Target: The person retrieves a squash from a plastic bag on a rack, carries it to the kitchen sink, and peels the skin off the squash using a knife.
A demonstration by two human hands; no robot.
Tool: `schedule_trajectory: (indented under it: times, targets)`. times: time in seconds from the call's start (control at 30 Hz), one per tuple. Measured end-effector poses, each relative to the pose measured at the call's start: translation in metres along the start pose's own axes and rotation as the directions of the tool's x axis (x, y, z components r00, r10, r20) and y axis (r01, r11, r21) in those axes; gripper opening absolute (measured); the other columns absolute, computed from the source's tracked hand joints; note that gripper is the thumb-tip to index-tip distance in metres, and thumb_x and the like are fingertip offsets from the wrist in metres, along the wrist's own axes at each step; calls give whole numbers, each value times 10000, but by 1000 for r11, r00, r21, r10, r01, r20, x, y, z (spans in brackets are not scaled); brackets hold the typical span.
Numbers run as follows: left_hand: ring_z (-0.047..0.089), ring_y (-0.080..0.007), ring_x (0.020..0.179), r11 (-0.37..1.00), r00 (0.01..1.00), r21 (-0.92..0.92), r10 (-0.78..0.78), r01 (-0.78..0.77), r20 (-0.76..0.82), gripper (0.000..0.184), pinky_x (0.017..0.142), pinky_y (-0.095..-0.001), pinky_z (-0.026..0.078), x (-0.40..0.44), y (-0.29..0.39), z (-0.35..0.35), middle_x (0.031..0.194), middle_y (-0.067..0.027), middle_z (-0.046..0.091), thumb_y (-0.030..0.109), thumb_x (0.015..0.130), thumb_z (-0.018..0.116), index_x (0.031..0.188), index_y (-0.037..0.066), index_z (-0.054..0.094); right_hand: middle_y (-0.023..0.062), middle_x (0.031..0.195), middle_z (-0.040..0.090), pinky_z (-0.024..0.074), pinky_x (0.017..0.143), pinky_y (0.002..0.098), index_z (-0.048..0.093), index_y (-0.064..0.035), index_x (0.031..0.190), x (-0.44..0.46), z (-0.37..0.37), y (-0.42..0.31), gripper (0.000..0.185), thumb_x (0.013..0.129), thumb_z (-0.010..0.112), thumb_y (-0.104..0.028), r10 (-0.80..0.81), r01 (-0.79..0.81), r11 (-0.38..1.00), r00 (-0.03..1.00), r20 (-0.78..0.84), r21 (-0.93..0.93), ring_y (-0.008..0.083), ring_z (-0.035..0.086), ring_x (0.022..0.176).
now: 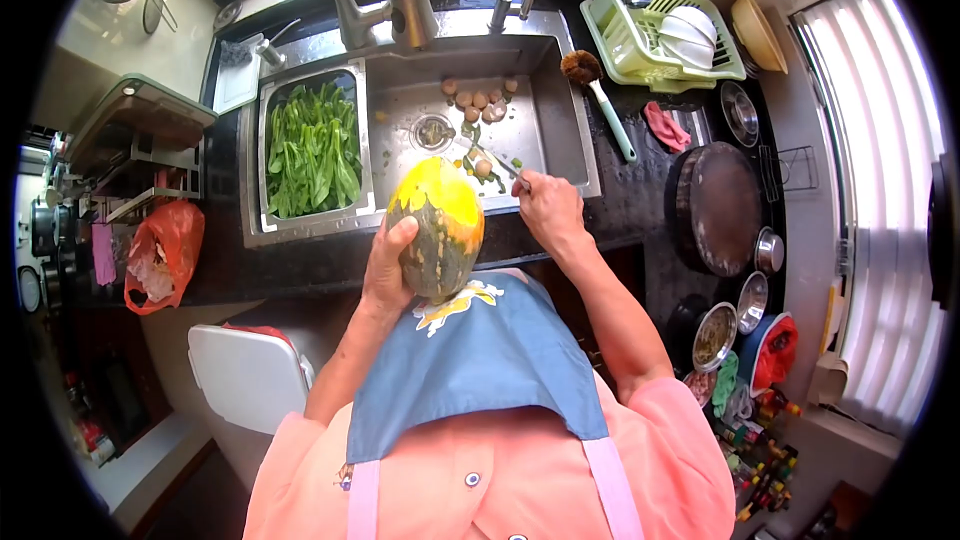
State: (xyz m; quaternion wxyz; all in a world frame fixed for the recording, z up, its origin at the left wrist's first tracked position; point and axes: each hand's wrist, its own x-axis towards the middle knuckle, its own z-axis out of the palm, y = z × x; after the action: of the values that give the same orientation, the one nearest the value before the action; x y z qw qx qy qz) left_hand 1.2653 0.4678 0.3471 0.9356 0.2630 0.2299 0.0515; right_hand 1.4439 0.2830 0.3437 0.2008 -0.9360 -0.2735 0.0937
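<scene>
A green and orange pumpkin [440,240] is upright in front of the apron, over the sink's front edge. Its top is bare bright yellow, with green rind below. My left hand [390,265] is wrapped round its left side, thumb on the rind. My right hand [550,210], just right of the pumpkin, is closed on a small tool [518,177] whose tip points up and left over the basin; its exact kind is hard to make out. Green peelings and eggshells [480,105] lie in the steel sink [405,90].
Leafy greens [312,155] fill the left basin below the faucet [408,10]. To the right are a brush [612,120], a green dish rack [640,40], a pink cloth [667,128] and a round dark board [725,208]. A red bag [165,255] hangs at left.
</scene>
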Motion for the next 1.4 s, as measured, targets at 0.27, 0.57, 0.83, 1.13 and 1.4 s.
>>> schedule_trajectory:
  times: [0.27, 0.57, 0.83, 1.13, 1.4]
  targets:
    - [649, -248, 1192, 983, 996, 159, 94, -95, 11, 804, 1018, -394, 555, 1, 6, 12, 1336, -138, 623, 338, 833, 790, 1482, 13, 442, 145, 792, 699, 555, 661, 503, 664, -83, 887, -21, -29, -55, 66, 826, 656, -60, -237, 236, 967, 972, 10, -90, 377, 703, 760]
    - [641, -231, 1186, 998, 998, 55, 19, -22, 58, 708, 1019, -373, 541, 5, 3, -1, 1326, -131, 625, 331, 875, 750, 1446, 16, 473, 155, 840, 741, 569, 659, 516, 719, -131, 885, 7, -2, 6, 141, 945, 600, -178, 42, -39, 996, 999, 35, -82, 394, 723, 769]
    - [647, -277, 1205, 961, 999, -277, -25, 15, -35, 695, 1044, -454, 544, 10, -1, 6, 1334, -138, 654, 540, 945, 668, 1426, 54, 543, 133, 794, 693, 553, 624, 475, 665, -113, 887, -37, -20, -62, 38, 873, 656, -79, -180, 180, 984, 982, -56, 10, 350, 704, 746]
    - [644, -278, 1210, 968, 999, -244, -53, 52, 3, 722, 1046, -456, 538, 9, -7, 1, 1347, -125, 647, 584, 929, 651, 1427, 72, 547, 171, 790, 718, 564, 663, 521, 674, -110, 910, -11, 7, -12, 130, 962, 561, -148, 23, -23, 999, 1000, -7, 39, 391, 723, 787]
    - [644, -279, 1218, 974, 999, -225, -15, 7, -31, 717, 1045, -452, 543, 8, -8, 2, 1365, -130, 642, 572, 943, 643, 1440, 67, 537, 138, 785, 693, 546, 637, 493, 662, -102, 888, -29, -19, -55, 12, 891, 663, -114, -165, 167, 985, 985, -51, 37, 373, 698, 744]
